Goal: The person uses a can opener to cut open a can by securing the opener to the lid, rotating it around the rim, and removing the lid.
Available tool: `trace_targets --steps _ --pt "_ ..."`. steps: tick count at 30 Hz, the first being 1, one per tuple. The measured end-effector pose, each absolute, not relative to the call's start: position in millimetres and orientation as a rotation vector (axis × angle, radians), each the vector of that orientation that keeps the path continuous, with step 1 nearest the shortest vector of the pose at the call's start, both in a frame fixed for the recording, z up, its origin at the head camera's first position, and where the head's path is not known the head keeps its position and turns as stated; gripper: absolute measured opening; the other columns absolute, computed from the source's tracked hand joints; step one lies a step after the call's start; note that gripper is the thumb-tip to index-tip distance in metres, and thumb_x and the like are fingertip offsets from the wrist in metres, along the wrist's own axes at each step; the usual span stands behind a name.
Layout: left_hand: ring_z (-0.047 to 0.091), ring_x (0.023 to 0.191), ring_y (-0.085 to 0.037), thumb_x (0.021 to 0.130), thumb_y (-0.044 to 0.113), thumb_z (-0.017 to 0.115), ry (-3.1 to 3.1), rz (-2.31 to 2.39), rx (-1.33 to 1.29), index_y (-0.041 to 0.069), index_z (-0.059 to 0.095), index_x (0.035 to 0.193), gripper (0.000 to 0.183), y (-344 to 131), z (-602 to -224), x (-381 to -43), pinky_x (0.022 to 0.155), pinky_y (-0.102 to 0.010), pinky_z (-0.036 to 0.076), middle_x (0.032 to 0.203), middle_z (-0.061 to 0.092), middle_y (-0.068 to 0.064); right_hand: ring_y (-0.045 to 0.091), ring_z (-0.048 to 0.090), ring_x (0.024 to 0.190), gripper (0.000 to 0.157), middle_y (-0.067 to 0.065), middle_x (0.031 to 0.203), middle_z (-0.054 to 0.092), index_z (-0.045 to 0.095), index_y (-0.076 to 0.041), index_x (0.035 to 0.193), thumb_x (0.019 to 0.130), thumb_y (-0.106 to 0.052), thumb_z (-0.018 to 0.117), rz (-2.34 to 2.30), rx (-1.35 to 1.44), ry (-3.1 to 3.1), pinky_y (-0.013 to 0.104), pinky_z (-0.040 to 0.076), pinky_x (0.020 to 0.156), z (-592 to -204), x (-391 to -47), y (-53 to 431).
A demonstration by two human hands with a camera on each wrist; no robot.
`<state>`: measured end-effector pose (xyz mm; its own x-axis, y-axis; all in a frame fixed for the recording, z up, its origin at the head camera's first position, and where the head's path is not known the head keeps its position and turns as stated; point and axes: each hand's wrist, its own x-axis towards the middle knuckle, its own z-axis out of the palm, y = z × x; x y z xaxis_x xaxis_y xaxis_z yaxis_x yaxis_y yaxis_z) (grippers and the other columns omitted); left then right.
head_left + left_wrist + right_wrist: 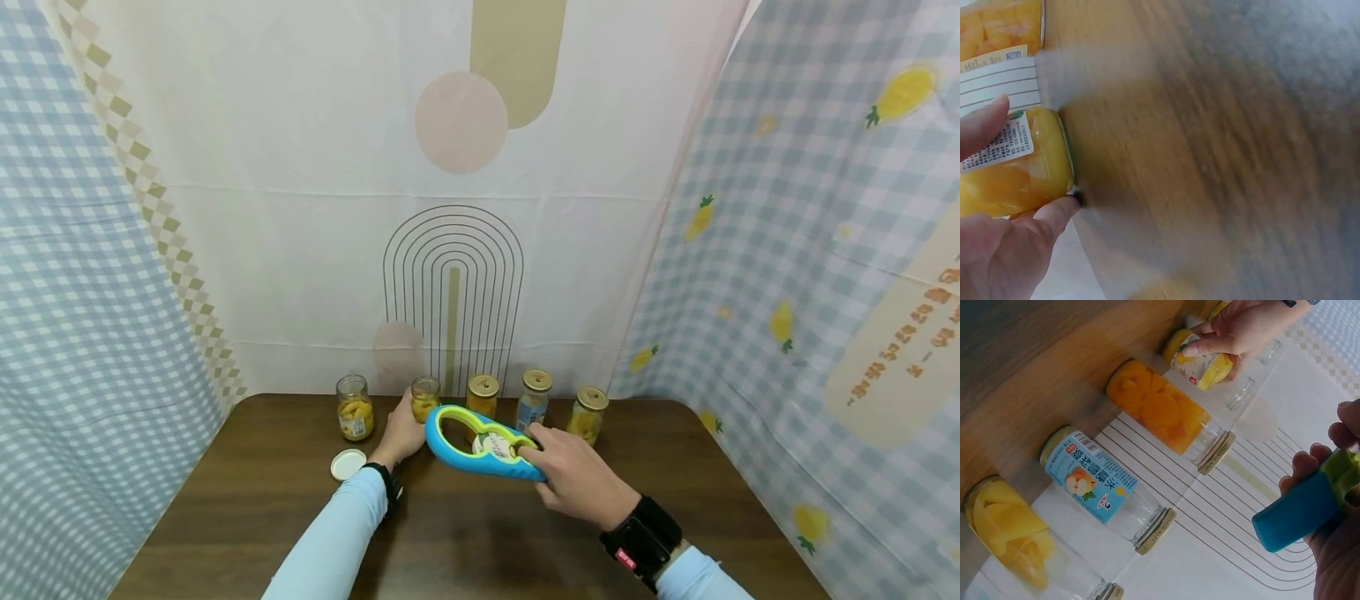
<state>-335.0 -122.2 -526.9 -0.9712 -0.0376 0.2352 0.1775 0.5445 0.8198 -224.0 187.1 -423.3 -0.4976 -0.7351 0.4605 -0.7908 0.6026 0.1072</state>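
So, the small yellow-fruit jar [426,404] is lidless near the back edge of the table [457,533], left hand [403,433] wrapped round it, right hand [576,477] gripping the blue-and-lime jar opener [483,465]. Lid removal looks done here; I'd guess next calls for letting go gently.

Brown wood-grain table [225,517], with a row of five upright glass jars along its far edge. From left: uncapped jar [356,421] of yellow fruit, white label; shorter uncapped jar [425,400], also yellow fruit; gold-lidded jar [482,402] of orange pieces; gold-lidded jar [533,407] with blue label; gold-lidded jar [585,422] of yellow pieces. Loose round lid [348,464], white face up, lies flat just in front of the leftmost jar.
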Motion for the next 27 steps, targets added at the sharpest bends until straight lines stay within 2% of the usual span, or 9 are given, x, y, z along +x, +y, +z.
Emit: trace_targets --steps 3,7,14,18,23,27 --pt "0.067 0.122 -0.049 0.092 0.018 0.077 -2.570 -1.391 -0.092 0.005 0.050 0.144 0.060 -119.9 -523.3 -334.3 0.104 -0.064 0.054 0.130 0.071 -0.026 0.005 0.038 0.076 0.035 -0.001 0.102 0.055 0.051 -0.021 0.088 0.081 -0.010 0.083 0.163 1.212 -2.365 0.018 0.033 0.066 -424.4 -224.2 187.5" --pt "0.067 0.123 -0.050 0.091 0.017 0.078 -2.582 -1.336 -0.094 0.005 0.049 0.147 0.064 -118.8 -525.0 -336.2 0.102 -0.066 0.054 0.132 0.071 -0.026 0.005 0.040 0.076 0.034 0.001 0.105 0.058 0.053 -0.021 0.089 0.081 -0.010 0.084 0.152 1.222 -2.356 0.018 0.036 0.066 -426.0 -224.0 187.4" --pt "0.063 0.131 -0.049 0.094 0.019 0.079 -2.598 -1.408 -0.042 0.003 0.045 0.150 0.068 -116.6 -526.3 -333.8 0.111 -0.064 0.051 0.140 0.067 -0.026 0.005 0.042 0.078 0.033 0.000 0.105 0.058 0.055 -0.021 0.092 0.081 -0.012 0.085 0.150 1.214 -2.370 0.019 0.039 0.067 -425.5 -221.9 188.3" --pt "0.060 0.132 -0.049 0.091 0.017 0.082 -2.576 -1.476 0.070 -0.002 0.039 0.153 0.077 -112.3 -526.4 -324.9 0.112 -0.063 0.049 0.141 0.062 -0.031 0.005 0.043 0.079 0.034 -0.001 0.104 0.056 0.056 -0.021 0.093 0.081 -0.012 0.086 0.150 1.210 -2.382 0.019 0.040 0.068 -423.2 -221.4 188.1" --pt "0.050 0.140 -0.051 0.090 0.014 0.079 -2.578 -1.521 0.253 -0.007 0.033 0.155 0.083 -105.0 -524.1 -308.7 0.117 -0.065 0.045 0.151 0.050 -0.036 0.006 0.041 0.077 0.033 -0.001 0.102 0.054 0.056 -0.020 0.094 0.081 -0.012 0.086 0.137 1.205 -2.381 0.019 0.037 0.067 -419.9 -222.8 188.9" --pt "0.048 0.143 -0.053 0.088 0.014 0.084 -2.607 -1.505 0.257 -0.011 0.034 0.156 0.089 -107.0 -513.7 -283.5 0.116 -0.067 0.045 0.154 0.046 -0.037 0.006 0.038 0.075 0.032 -0.001 0.100 0.052 0.055 -0.019 0.092 0.082 -0.011 0.084 0.132 1.210 -2.376 0.019 0.033 0.066 -420.3 -223.5 189.2"
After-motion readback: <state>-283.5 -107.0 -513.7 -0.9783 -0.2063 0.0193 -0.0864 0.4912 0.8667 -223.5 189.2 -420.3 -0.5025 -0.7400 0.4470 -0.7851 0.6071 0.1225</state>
